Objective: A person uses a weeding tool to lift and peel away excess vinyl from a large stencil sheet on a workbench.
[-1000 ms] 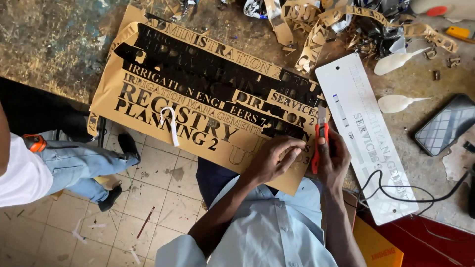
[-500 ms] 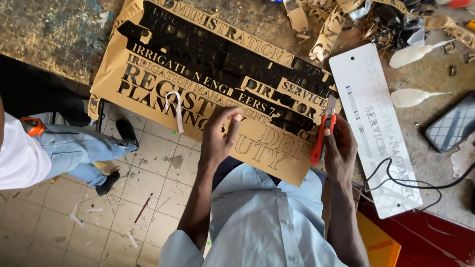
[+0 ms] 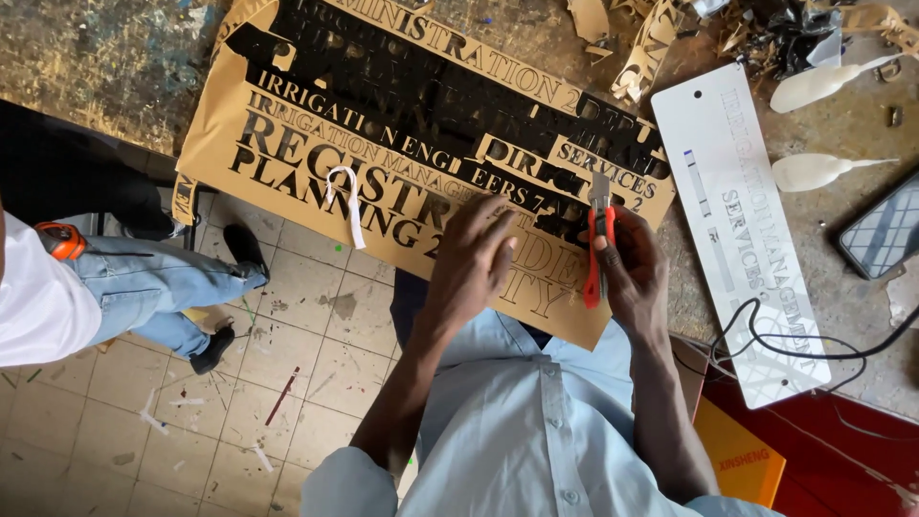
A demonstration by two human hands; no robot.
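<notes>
Head view: looking down on a worn, stained desk (image 3: 115, 57) with a tiled floor (image 3: 287, 364) showing below its edge.
Right hand (image 3: 632, 273): closing around a red-handled utility knife (image 3: 595, 254), the blade pointing up toward the lettering.
Left hand (image 3: 474, 258): lying fingers spread and flat, palm down, on the sheet, holding nothing.
Sheet: a large tan cardboard-coloured stencil sheet with cut-out black lettering (image 3: 316, 124) is lying across the desk edge, its lower part hanging over the floor, under both hands.
Loose strip: a small white curled strip of backing (image 3: 347, 196) is resting on the sheet, left of the left hand.
To the right: a long white rectangular sign plate (image 3: 742, 230) is lying just beside the sheet; two white squeeze nozzles (image 3: 814, 172) and a dark phone (image 3: 885, 235) are lying beyond it.
Cable: a black cord (image 3: 775, 349) is looping over the plate's lower end.
Scraps: tan offcuts (image 3: 651, 48) are piling at the top.
Nearby: another person's jeans-clad leg (image 3: 144, 287) is showing at the left.
</notes>
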